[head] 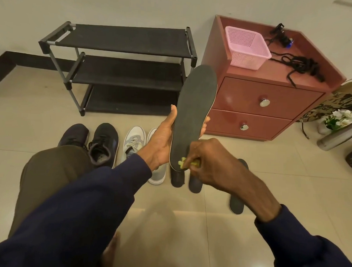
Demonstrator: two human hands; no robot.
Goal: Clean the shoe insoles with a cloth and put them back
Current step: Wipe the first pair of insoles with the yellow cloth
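Cloth (182, 162) in right hand (212, 161) presses lower edge of left-held insole (194, 106).

A long dark grey insole (194, 114) stands nearly upright in the air, toe end up, with a pale edge showing down its left side. The left hand (162, 145) grips it around the middle. A small crumpled yellow cloth (182, 161), pinched by the right hand (208, 161), presses on its heel end. Below it, on the tiled floor, lie two dark insoles (176, 178) side by side and a third insole (236, 204) to their right. To the left stand the grey-white sneakers (133, 141) and the dark sneakers (103, 144).
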